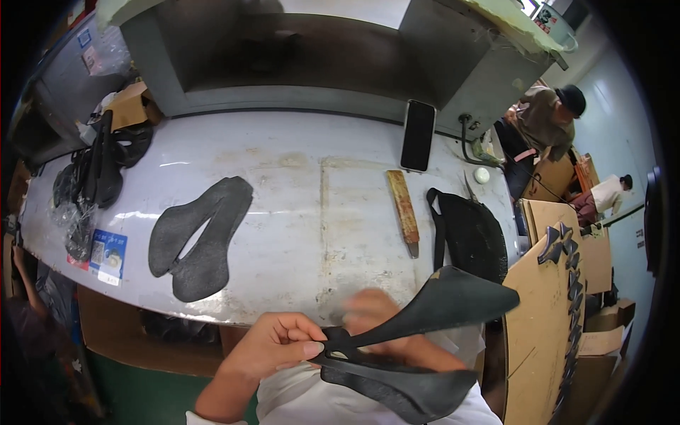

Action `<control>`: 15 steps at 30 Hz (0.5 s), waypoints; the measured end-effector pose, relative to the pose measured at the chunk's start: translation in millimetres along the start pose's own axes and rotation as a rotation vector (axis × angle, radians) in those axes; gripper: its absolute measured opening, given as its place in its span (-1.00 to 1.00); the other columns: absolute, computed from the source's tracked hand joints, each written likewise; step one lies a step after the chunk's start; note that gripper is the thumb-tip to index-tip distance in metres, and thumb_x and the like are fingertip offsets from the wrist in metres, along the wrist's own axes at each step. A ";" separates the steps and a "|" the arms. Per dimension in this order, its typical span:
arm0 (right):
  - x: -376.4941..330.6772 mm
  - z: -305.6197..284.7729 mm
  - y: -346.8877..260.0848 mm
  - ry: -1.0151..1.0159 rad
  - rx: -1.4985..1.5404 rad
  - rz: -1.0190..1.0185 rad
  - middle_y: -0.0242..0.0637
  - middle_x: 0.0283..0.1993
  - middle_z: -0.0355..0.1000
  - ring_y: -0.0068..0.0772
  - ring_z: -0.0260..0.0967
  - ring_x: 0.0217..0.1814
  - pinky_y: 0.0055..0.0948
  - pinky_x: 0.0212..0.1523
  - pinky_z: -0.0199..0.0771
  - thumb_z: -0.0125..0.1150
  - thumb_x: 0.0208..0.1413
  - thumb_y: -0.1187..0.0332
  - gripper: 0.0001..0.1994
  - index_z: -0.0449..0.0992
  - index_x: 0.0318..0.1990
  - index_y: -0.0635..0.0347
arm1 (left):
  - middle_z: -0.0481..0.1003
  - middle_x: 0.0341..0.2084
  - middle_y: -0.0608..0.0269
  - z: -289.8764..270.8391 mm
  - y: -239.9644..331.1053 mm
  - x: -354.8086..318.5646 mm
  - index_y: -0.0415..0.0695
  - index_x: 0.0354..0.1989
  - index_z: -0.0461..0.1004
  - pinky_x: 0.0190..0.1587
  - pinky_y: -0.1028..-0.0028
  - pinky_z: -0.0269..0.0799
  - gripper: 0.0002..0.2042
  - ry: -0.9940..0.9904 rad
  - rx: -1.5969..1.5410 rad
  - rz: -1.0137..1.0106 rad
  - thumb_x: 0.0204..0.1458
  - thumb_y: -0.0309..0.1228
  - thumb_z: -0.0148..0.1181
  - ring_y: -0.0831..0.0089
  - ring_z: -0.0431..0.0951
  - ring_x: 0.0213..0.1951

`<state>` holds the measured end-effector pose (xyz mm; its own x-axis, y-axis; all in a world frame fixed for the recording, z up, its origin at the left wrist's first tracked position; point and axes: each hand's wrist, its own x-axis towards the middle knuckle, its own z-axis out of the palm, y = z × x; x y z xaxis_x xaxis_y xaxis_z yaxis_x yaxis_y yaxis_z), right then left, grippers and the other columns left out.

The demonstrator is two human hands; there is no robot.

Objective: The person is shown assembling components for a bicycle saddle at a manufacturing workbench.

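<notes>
Above my lap at the table's near edge, a black bicycle saddle (439, 304) is held sideways, its two wings spreading to the right. My left hand (280, 343) pinches its narrow end between thumb and fingers. Behind the saddle is my right hand (372, 312), smeared by motion and partly covered by the upper wing; its grip does not show. A second black saddle-shaped piece (202, 237) with a long central slot lies flat on the table to the left.
On the white table (283, 234) lie a wooden-handled blade (404, 212), a phone (418, 134), a black fabric piece (471, 234) and a white round object (482, 175). Black saddles (106, 170) are heaped at left. A grey metal cabinet (297, 99) stands behind; cardboard (545, 312) and two people are at right.
</notes>
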<state>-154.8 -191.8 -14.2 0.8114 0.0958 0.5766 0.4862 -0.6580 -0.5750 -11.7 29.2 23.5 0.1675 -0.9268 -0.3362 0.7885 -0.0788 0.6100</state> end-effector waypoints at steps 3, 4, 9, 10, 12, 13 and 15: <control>-0.2 20.3 -26.9 0.135 0.282 0.142 -0.01 -0.02 0.42 -0.07 0.45 -0.07 -0.14 -0.07 0.45 0.34 -0.02 0.50 -0.74 0.51 -0.14 0.31 | 0.59 -0.41 0.11 8.7 -3.8 3.2 -0.33 -0.17 0.48 -0.51 0.75 0.21 -0.85 0.000 -0.049 -0.006 0.09 -0.57 0.18 0.69 0.50 -0.48; -0.7 22.9 -30.1 0.229 0.226 0.128 -0.03 -0.04 0.42 -0.03 0.45 -0.10 -0.11 -0.12 0.47 0.34 -0.04 0.48 -0.71 0.49 -0.13 0.28 | 0.59 -0.41 0.11 13.3 -3.3 4.5 -0.33 -0.17 0.48 -0.51 0.75 0.21 -0.85 -0.003 -0.059 -0.010 0.09 -0.57 0.18 0.69 0.50 -0.48; 15.0 2.7 -28.5 0.222 0.167 -0.103 0.04 0.02 0.42 -0.09 0.46 -0.06 -0.25 -0.09 0.47 0.31 -0.01 0.53 -0.75 0.54 -0.13 0.38 | 0.52 -0.58 0.14 23.8 -5.2 9.9 -0.36 -0.25 0.46 -0.64 0.68 0.27 -0.88 0.120 -0.074 0.006 0.05 -0.60 0.19 0.76 0.20 -0.75; 17.5 4.4 -30.9 0.221 0.171 -0.100 0.04 0.02 0.42 -0.09 0.46 -0.06 -0.25 -0.09 0.47 0.31 -0.01 0.53 -0.75 0.54 -0.13 0.38 | 0.52 -0.58 0.14 23.2 -6.2 8.3 -0.36 -0.25 0.46 -0.64 0.68 0.27 -0.88 0.123 -0.077 0.004 0.05 -0.60 0.19 0.76 0.20 -0.75; 22.3 9.6 -34.5 0.129 0.186 0.008 0.04 0.08 0.40 -0.08 0.45 0.01 -0.20 0.01 0.42 0.29 0.03 0.49 -0.62 0.45 0.04 0.38 | 0.54 -0.56 0.07 21.3 -8.0 4.9 -0.36 -0.26 0.46 -0.71 0.70 0.10 -0.89 0.162 -0.112 0.033 0.06 -0.59 0.18 0.76 0.20 -0.76; 4.0 11.1 -34.3 0.125 0.157 0.024 0.04 0.08 0.40 -0.08 0.45 0.01 -0.20 0.01 0.42 0.29 0.03 0.49 -0.62 0.45 0.04 0.38 | 0.54 -0.56 0.07 24.7 -9.1 7.7 -0.36 -0.26 0.46 -0.71 0.70 0.10 -0.89 0.132 -0.120 0.021 0.06 -0.59 0.18 0.76 0.20 -0.76; -47.1 27.7 -23.9 -0.059 0.684 0.369 0.07 0.11 0.37 -0.02 0.42 0.10 -0.12 0.15 0.31 0.22 0.12 0.44 -0.50 0.29 0.21 0.35 | 0.55 -0.56 0.03 26.7 -10.6 9.4 -0.35 -0.27 0.45 -0.71 0.69 0.12 -0.89 0.160 -0.155 0.065 0.05 -0.59 0.18 0.74 0.22 -0.76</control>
<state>-195.7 -159.9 -43.7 0.9663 0.0123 0.2572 0.2575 -0.0495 -0.9650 -34.2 11.5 33.1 0.3027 -0.8569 -0.4173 0.8523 0.0474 0.5209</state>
